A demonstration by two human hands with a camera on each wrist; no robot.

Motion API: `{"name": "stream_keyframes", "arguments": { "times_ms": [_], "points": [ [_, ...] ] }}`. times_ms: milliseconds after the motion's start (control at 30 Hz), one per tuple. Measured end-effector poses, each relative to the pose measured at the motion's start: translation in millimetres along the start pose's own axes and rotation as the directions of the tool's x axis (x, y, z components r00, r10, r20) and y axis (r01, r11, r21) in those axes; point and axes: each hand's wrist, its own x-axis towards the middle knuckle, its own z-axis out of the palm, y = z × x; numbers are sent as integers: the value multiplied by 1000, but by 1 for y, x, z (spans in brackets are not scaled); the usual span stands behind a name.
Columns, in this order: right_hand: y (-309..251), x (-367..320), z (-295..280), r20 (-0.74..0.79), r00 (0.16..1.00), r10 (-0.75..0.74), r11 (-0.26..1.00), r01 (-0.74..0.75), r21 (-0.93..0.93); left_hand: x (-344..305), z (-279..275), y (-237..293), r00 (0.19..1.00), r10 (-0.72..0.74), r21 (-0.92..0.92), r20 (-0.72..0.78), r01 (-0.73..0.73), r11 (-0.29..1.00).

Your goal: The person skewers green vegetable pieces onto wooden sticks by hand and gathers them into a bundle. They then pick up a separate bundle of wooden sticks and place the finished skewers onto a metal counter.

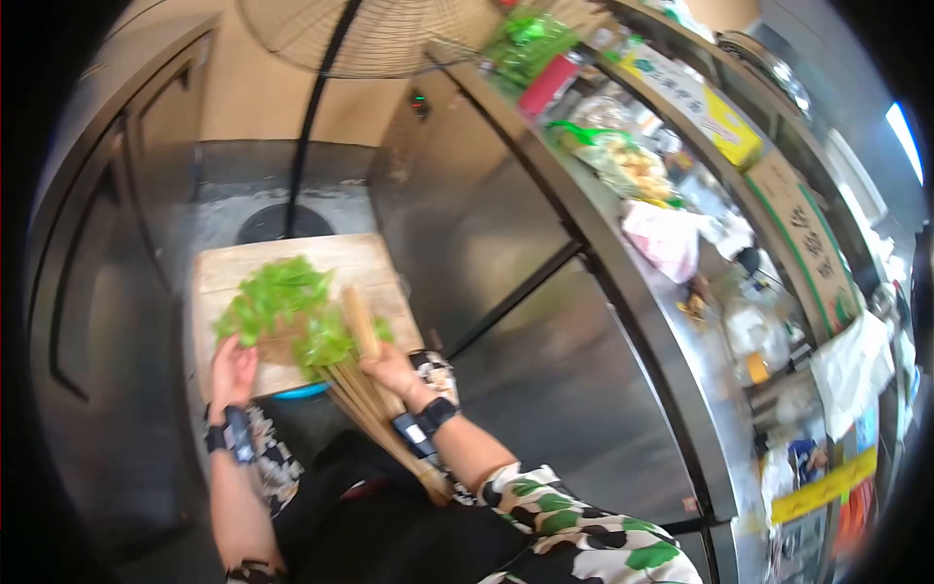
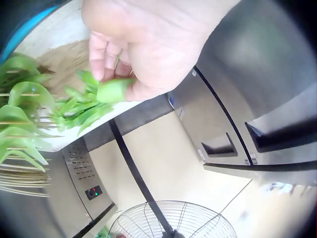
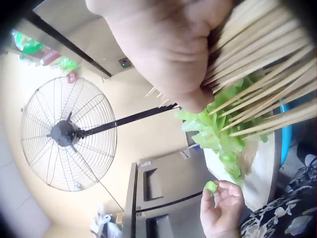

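Note:
My left hand is at the near left corner of a wooden board. In the left wrist view its thumb and fingers pinch a thin green vegetable slice. Loose slices of the same green vegetable lie heaped on the board. Over the board's right side, my right hand grips a thick bundle of bamboo skewers. Several skewers fan out below that hand with folded green slices threaded near their tips. The skewers' other ends run back toward my body.
Beneath the board shows a blue rim. A steel cabinet stands to the right, topped by a counter and shelf crowded with bags and boxes. Steel doors flank the left. A wire-cage fan on a black pole stands beyond the board.

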Motion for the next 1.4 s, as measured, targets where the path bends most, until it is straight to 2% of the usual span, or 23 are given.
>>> {"name": "stream_keyframes", "arguments": {
  "times_ms": [33,133,300,400,633,800,1033,1200,1400],
  "points": [
    [0,0,0,-5,1000,21,1000,-21,-9,5,-17,-2,999,-17,-26,52,18,999],
    [1,2,2,77,997,-18,989,6,145,-13,-5,1,993,4,-49,122,2,999],
    [1,2,1,169,985,24,973,-62,223,10,-14,-2,999,6,34,31,-7,999],
    [1,3,2,189,982,28,968,-73,239,19,-7,-2,995,-18,57,-103,24,998],
    [-5,-1,-1,194,981,-9,966,-42,256,61,-47,-9,984,-61,77,-170,75,994],
    [-9,-3,-2,169,985,28,972,-66,227,65,-56,-7,985,-68,78,-157,81,994],
    [1,-1,-1,177,983,35,957,-84,277,67,-59,-7,983,-66,113,-169,86,990],
    [1,3,-2,171,985,5,961,-52,271,60,-48,-10,988,26,186,-151,3,983],
    [-6,-1,-3,168,986,17,958,-64,278,58,-43,-11,984,26,233,-175,16,972]
  ]
}}
